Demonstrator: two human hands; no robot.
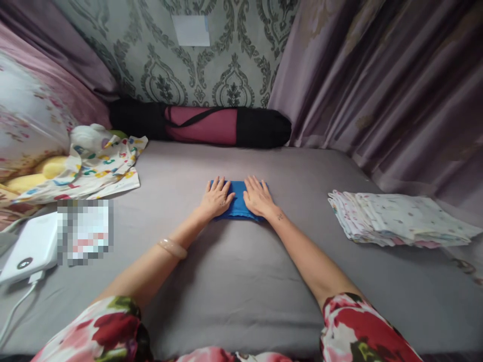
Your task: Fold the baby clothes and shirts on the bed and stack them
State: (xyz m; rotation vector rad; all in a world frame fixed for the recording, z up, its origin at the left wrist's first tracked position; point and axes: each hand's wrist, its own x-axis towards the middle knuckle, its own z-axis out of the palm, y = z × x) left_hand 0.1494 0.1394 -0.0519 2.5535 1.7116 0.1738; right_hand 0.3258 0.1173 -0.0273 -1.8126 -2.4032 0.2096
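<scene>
Left hand, right hand flat, fingers spread, pressing folded blue cloth; no legible writing

left hand: lying flat, palm down, fingers spread and pointing away from the body. right hand: lying flat beside it, palm down, fingers extended, thumbs nearly meeting. both forearms: stretching forward, converging toward the hands. left wrist: wearing a pale bangle; upper arms: showing floral sleeves.
</scene>
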